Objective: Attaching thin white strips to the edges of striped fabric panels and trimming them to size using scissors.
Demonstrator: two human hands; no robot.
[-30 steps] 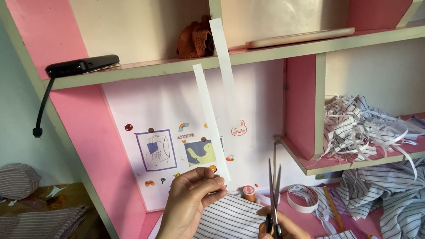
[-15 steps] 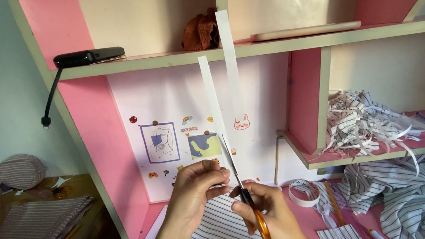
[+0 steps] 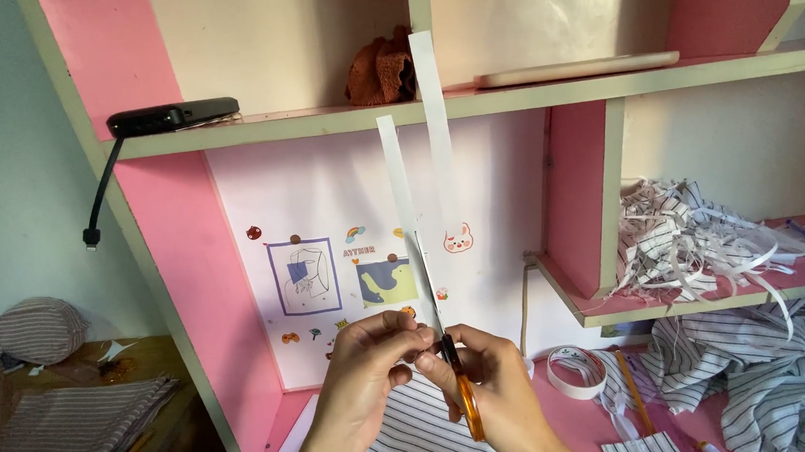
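The left hand (image 3: 374,365) pinches the upright paper strips (image 3: 406,207) at their base while the right hand (image 3: 489,380) grips orange-handled scissors (image 3: 450,364) there; fingertips near the blades risk a nick, and the unsupported strips may bend, skewing the cut.

The lower ends of the two long white paper strips (image 3: 401,184) vanish behind the left hand (image 3: 366,359), so where its grip pinches them cannot be seen. The right hand (image 3: 492,380) covers most of the orange-handled scissors (image 3: 458,383); only one loop and part of the blades show. Both forearms run off the bottom edge. The striped cloth under the hands (image 3: 417,437) is cut off there too. The heap of striped fabric at lower right (image 3: 772,379) runs past the right edge. The small stickers on the white back panel (image 3: 331,278) are too small to make out.
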